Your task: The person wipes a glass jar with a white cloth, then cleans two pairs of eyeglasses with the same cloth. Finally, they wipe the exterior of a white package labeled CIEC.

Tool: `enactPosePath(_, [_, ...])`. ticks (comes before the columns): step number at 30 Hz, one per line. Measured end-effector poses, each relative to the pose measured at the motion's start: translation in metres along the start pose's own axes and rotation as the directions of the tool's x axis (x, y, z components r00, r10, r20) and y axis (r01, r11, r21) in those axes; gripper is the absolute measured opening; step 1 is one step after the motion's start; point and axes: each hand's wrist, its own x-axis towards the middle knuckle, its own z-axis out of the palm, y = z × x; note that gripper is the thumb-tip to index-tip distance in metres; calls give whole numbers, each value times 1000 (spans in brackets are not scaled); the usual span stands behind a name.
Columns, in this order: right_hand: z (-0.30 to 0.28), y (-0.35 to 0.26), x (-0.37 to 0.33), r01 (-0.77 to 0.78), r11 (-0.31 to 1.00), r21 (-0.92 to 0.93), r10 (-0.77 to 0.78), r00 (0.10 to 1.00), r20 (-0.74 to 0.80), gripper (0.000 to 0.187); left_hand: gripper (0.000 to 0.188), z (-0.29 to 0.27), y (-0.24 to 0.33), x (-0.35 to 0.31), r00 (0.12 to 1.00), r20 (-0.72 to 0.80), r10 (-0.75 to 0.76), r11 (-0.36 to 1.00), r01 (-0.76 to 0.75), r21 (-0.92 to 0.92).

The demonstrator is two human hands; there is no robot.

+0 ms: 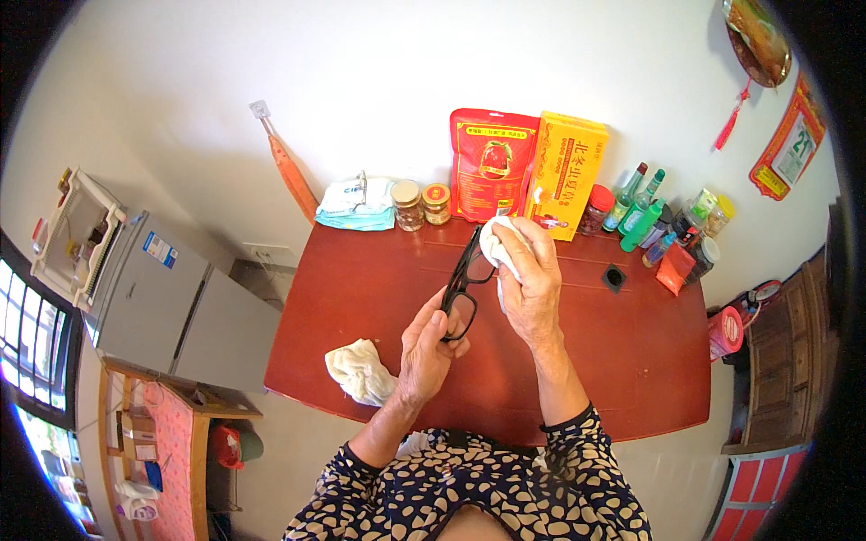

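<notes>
A pair of black-framed eyeglasses point(462, 293) is held above the red-brown table point(361, 298). My left hand point(428, 350) grips them at the lower end, thumb and fingers closed on the frame. In my right hand point(534, 288) is a bunched white cloth point(502, 245), pressed around or against the upper lens, which it partly covers. The lower lens shows uncovered. A second crumpled cloth point(361, 371), off-white, lies on the table left of my left forearm.
Along the wall stand a blue-white packet point(356, 206), two jars point(408, 206), a red pouch point(492, 162), a yellow box point(570, 176), green bottles point(640, 221) and several small containers. A small black square point(613, 278) lies at right. A grey refrigerator point(171, 288) stands left.
</notes>
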Motion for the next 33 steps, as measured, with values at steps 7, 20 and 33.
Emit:
enactPosePath(7, [-12, -21, -20, 49, 998, 48, -56, 988, 145, 46, 41, 11, -6, -3, 1000, 15, 12, 994, -10, -107])
enactPosePath(20, [-26, -32, -40, 75, 992, 106, -86, 991, 98, 50, 16, 12, -11, 9, 968, 234, -91, 939, 162, -302])
enactPosePath(33, [-57, -59, -63, 79, 993, 89, -95, 976, 194, 46, 19, 29, -16, 27, 987, 160, 27, 991, -5, -134])
